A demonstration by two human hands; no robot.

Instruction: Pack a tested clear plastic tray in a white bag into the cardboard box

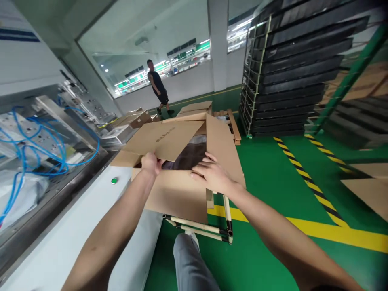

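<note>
An open cardboard carton (176, 198) sits on a low frame of tan pipes (197, 226), with its flaps raised. My left hand (150, 163) grips the near edge of the large printed flap (163, 137) and holds it up. My right hand (212, 174) lies flat with its fingers spread over the carton's opening, beside a dark sheet-like item in clear plastic (188, 157). That item sits inside the carton. Most of it is hidden by the flap and my hands.
To the left stands a machine with blue tubing (39, 145) and a white panel with a green button (114, 180). A rack of stacked black trays (287, 72) stands to the right. A person (157, 83) stands beyond the carton. Green floor has yellow-black lines.
</note>
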